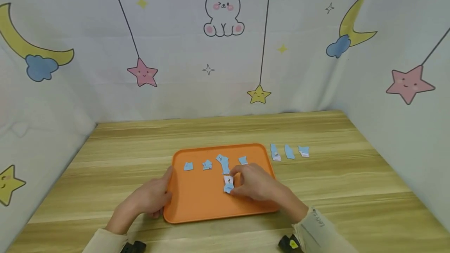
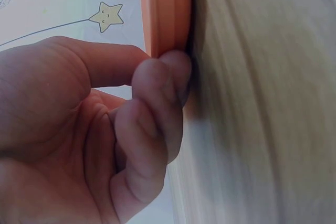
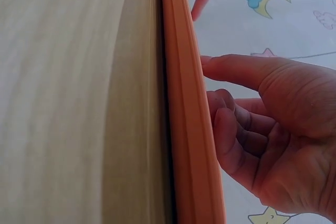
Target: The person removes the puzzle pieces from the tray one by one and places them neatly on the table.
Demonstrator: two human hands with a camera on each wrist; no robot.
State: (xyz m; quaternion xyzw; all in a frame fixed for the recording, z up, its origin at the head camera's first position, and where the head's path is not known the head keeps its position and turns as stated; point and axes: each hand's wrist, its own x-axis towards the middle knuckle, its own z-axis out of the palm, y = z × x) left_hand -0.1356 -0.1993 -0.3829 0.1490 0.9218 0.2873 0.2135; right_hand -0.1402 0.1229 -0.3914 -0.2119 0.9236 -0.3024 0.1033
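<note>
In the head view, my left hand (image 1: 152,195) holds the left edge of an orange tray (image 1: 197,210); the left wrist view shows my left hand (image 2: 142,114) with curled fingers at the tray rim (image 2: 167,14). My right hand (image 1: 256,182) is over the tray's right part, thumb and index finger at the two ends of a blue and white paper piece (image 1: 229,185). Just above it lies a longer blue piece (image 1: 224,164). The tray rim (image 3: 191,129) hides the paper from the right wrist view, where my right hand (image 3: 278,129) has its other fingers curled.
Two small blue pieces (image 1: 188,166) (image 1: 207,164) lie in the tray's upper left, another piece (image 1: 243,160) at upper right. On the wooden table (image 1: 316,190), beyond the tray's right corner, are three more pieces (image 1: 275,152) (image 1: 289,152) (image 1: 304,151). Patterned cloth (image 1: 183,50) surrounds the table.
</note>
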